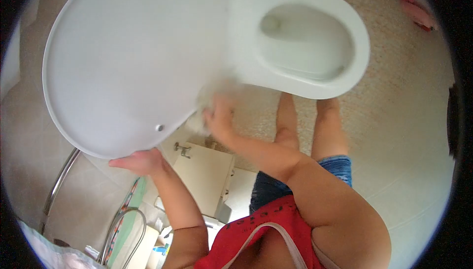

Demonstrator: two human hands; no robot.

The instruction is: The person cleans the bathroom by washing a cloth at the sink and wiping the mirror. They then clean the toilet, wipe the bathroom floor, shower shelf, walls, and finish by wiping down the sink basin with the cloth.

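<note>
Just left of the open white ceramic toilet bowl [362, 47], a big smooth white rounded lid [123, 62] fills most of the view, inner face showing, with a small round grey bumper [159, 127] near its lower edge. So that's where the main piece is: swung up off the bowl, hinge side against it.

The person's left hand [135, 163] is at the lid's lower edge, well off to the lower left of the bowl. Fingers look stretched out along the rim, not balled up, but I can't tell whether the tips hook round behind. The bare right hand [220, 116] is just below and left of the bowl, near the hinge end. It's pretty blurred — fingers look curled on a pale, soft-looking wad [197, 122], maybe a cloth or tissue, can't swear to it.

My read on the step: one hand steadies the lid, the other wipes down by the hinge corner. Next move, I'd say, calls for holding that lid firm — so it doesn't drop toward the bowl — while the right hand works the wad into the narrow spot where lid and bowl meet.
</note>
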